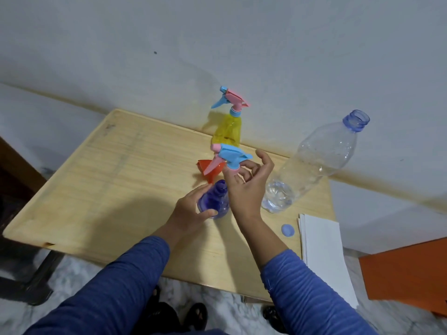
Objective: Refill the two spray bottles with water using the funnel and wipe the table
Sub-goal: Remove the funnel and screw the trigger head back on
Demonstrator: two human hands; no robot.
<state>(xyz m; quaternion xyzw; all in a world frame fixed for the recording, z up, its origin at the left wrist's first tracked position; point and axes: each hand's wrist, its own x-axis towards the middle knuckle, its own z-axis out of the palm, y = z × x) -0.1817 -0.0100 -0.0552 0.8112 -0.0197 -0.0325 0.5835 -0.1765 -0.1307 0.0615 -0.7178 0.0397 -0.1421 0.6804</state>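
On the wooden tabletop [101, 180], seen from the head camera looking down, 2 spray bottles stand in different states. Nearest the person, the purple spray bottle [216, 201] stands upright with its neck open, and the left hand [191, 213] grips its body, fingers and thumb curled round the lower part. Just above that open neck, the right hand [246, 187] holds the blue and pink trigger head [229, 158] lifted clear of the bottle; its fingers [251, 169] pinch the head at its blue collar, the other fingers curled loosely. Behind the trigger head, an orange funnel [210, 171] lies on its side on the tabletop, partly hidden by the head. Farther back, near the wall, the yellow spray bottle [228, 129] stands upright with its pink and blue trigger top still screwed on. To the right of the hands, a large clear water bottle [314, 160] stands uncapped with a little water showing at its base, just beside the right hand. Its round blue cap [287, 230] lies flat on the tabletop near the right forearm. At the right edge, a stack of white paper sheets [324, 255] overhangs the tabletop. Both arms wear blue sleeves [116, 286].
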